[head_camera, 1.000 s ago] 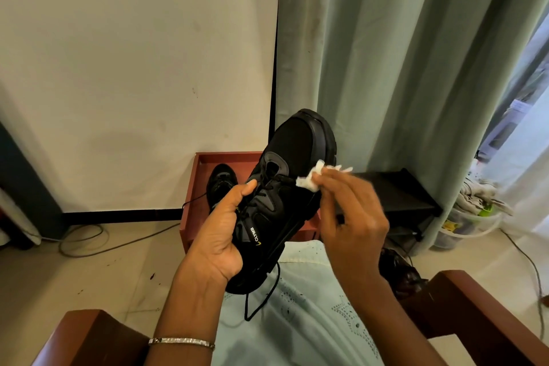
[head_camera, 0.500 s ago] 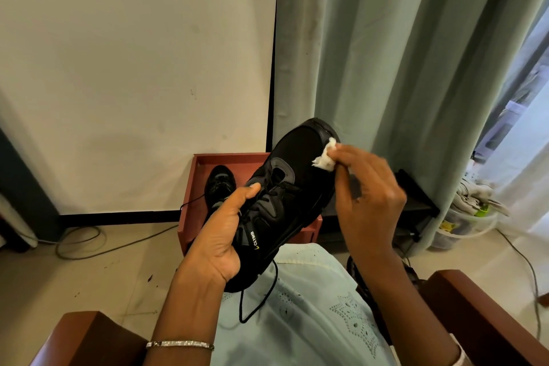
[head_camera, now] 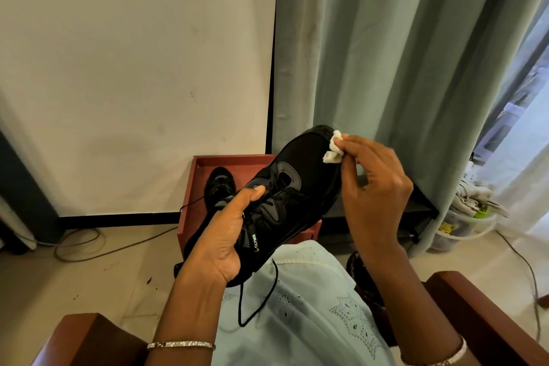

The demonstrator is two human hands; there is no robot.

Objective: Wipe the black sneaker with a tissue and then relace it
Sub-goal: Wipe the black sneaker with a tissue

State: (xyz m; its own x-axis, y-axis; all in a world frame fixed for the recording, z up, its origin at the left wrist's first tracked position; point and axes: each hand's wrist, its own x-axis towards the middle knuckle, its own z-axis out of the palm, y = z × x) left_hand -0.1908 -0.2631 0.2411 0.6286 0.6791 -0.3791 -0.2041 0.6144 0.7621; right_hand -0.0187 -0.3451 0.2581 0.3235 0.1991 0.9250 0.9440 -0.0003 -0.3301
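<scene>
My left hand (head_camera: 221, 236) grips the black sneaker (head_camera: 300, 175) from its left side, thumb lying across the laces, toe pointing up and away from me. A loose black lace (head_camera: 261, 303) hangs from the sneaker over my lap. My right hand (head_camera: 374, 184) pinches a crumpled white tissue (head_camera: 334, 150) and presses it against the right edge of the toe.
A reddish box (head_camera: 196, 187) on the floor behind holds a second black shoe (head_camera: 219, 186). Another dark shoe (head_camera: 358, 269) lies by my right leg. Brown chair arms flank me, the left armrest (head_camera: 86, 333) and the right armrest (head_camera: 472, 303). A green curtain (head_camera: 386, 53) hangs right, with cables (head_camera: 89, 244) on the floor left.
My right hand has carried the tissue from the sneaker's midfoot side up to the toe edge. The left hand keeps its hold on the sneaker.
</scene>
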